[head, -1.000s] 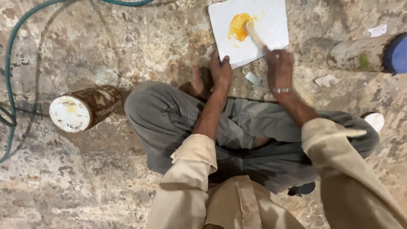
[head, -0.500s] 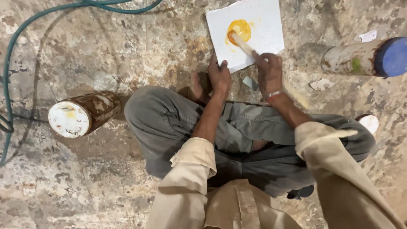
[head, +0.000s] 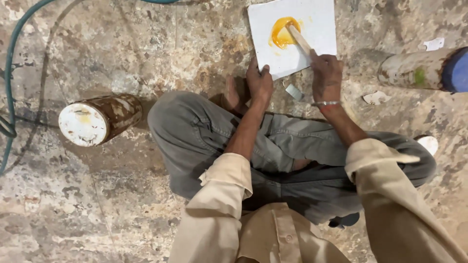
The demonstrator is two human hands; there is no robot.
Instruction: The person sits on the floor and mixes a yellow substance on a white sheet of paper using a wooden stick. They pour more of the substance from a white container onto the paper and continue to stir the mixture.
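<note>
Right-hand grip: the right hand is closed around the near end of a pale wooden stick, whose far end lies in a patch of orange-yellow paste on a white square tile. Left-hand grip: the left hand is not wrapped around anything; its fingers rest flat on the near left edge of the tile, pinning it to the floor. Change noted: over the last second the stick tip has travelled from the right side of the paste toward its middle, and the paste now shows as a curved, ring-like smear with a paler centre; judged from this, the paste is being worked and spread rather than lifted. The left hand has kept its place on the tile edge throughout. Position of items: paste and stick tip lie ahead of the right hand, well up the tile; the tile itself lies on the floor just past the person's crossed legs. Other items: rusty can with white lid lying on its side to the left, well apart; green hose along the left margin; second worn can with blue end to the right; small grey scrap between the two hands.
</note>
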